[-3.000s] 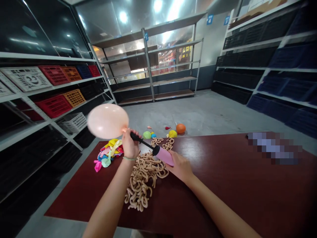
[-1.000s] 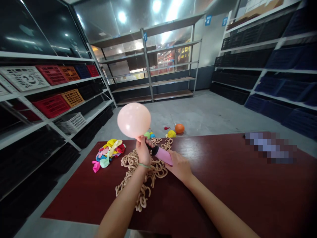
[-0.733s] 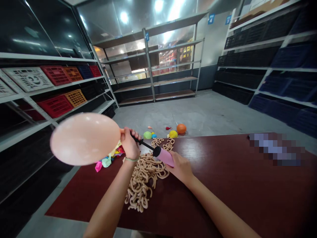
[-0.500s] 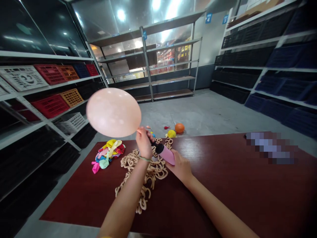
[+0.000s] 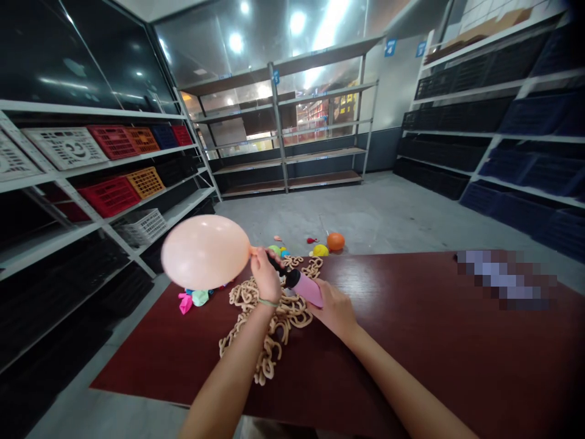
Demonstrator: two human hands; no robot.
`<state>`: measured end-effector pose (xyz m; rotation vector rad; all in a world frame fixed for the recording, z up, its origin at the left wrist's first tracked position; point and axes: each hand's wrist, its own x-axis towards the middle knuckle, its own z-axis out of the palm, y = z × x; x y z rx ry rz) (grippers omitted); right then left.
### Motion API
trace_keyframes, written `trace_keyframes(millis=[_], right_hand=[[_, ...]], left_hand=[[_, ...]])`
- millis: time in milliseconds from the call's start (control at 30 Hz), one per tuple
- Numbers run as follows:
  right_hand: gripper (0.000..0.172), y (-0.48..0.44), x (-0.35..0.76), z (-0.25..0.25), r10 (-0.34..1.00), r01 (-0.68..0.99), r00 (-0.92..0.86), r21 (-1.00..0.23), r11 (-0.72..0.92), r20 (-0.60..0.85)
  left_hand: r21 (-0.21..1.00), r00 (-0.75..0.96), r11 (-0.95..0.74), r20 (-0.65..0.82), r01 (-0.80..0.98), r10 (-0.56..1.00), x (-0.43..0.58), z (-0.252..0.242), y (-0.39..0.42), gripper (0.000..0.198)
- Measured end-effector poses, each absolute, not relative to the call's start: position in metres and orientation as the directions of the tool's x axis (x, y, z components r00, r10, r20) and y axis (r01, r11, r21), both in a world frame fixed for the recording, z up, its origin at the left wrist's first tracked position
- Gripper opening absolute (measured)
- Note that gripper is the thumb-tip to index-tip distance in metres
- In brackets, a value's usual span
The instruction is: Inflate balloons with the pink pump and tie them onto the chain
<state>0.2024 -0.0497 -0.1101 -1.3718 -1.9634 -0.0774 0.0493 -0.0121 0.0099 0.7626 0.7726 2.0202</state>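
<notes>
Of your two hands, the left hand (image 5: 265, 277) closes around the peach balloon's (image 5: 205, 251) neck and the pump's black front end, so you cannot see exactly how they join. Your right hand (image 5: 336, 308) is wrapped round the pink pump (image 5: 308, 289), covering its rear. The balloon is swollen, out to the left above the desk (image 5: 411, 347), and hides most of the limp balloons (image 5: 200, 297); only pink, mint and a few scraps of colour show beneath. Your left forearm crosses the tangled beige strands (image 5: 292, 312), cutting the heap in two. Beyond the far edge, the yellow balloon (image 5: 320, 250) is partly cut off by the desk. Far right, a pixelated patch (image 5: 503, 277) masks something you can't identify.
</notes>
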Motion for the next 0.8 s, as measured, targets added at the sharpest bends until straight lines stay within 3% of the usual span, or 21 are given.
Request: trace_keyframes(millis=[100, 267, 533, 667, 800], right_hand=[[0.043, -0.050, 0.202, -0.112, 0.767, 0.822, -0.179, -0.335, 0.461, 0.616], [0.045, -0.046, 0.202, -0.114, 0.772, 0.804, -0.163, -0.370, 0.465, 0.615], [0.040, -0.045, 0.206, -0.113, 0.803, 0.844, -0.070, -0.394, 0.364, 0.592], [0.041, -0.048, 0.204, -0.111, 0.804, 0.851, -0.146, -0.341, 0.399, 0.576], [0.046, -0.048, 0.202, -0.111, 0.782, 0.820, -0.226, -0.320, 0.475, 0.581]], left_hand=[[0.700, -0.581, -0.566, 0.262, -0.435, 0.770, 0.033, 0.041, -0.008, 0.027], [0.654, -0.606, -0.615, 0.288, -0.442, 0.742, 0.020, 0.075, -0.001, 0.023], [0.799, -0.310, -0.344, 0.208, -0.493, 0.928, 0.072, 0.008, 0.002, 0.033], [0.776, -0.405, -0.336, 0.115, -0.533, 0.907, 0.062, -0.006, -0.002, 0.037], [0.744, -0.496, -0.383, 0.079, -0.548, 0.865, 0.025, 0.030, -0.009, 0.033]])
